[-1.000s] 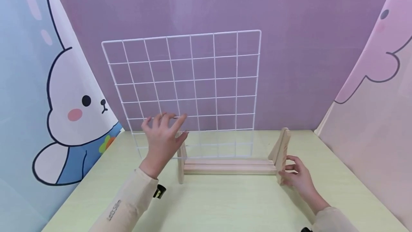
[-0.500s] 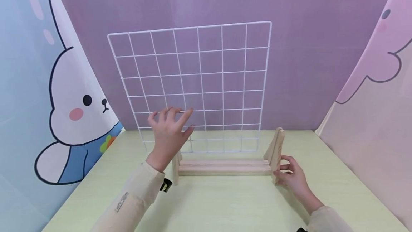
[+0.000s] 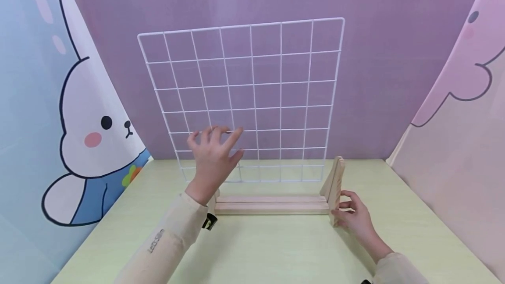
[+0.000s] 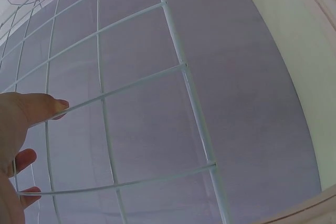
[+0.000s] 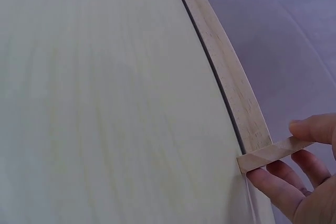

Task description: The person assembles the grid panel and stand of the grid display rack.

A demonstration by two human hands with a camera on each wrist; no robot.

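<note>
My left hand [image 3: 214, 154] grips a white wire grid panel [image 3: 281, 84] by its lower left wires. In the left wrist view, the thumb [image 4: 44, 107] lies along one wire and other fingertips reach through the mesh. The panel stands nearly upright, its lower edge just above and behind a pale wooden stand [image 3: 272, 209]. Two upright end pieces join the stand's long crossbar; my left arm mostly hides the left one. At the right end piece [image 3: 336, 183], my right hand [image 3: 357, 218] pinches the wood between thumb and fingers, seen closely in the right wrist view.
The stand rests on a pale yellow-green table [image 3: 284, 253]. A purple cloth [image 3: 394, 56] hangs behind, with cartoon-printed panels on the left [image 3: 87, 100] and right [image 3: 465, 143]. A small black object [image 3: 210, 221] is at the left sleeve.
The grid panel has risen and shifted right with my left hand. My right hand and the wooden stand have slid slightly left.
</note>
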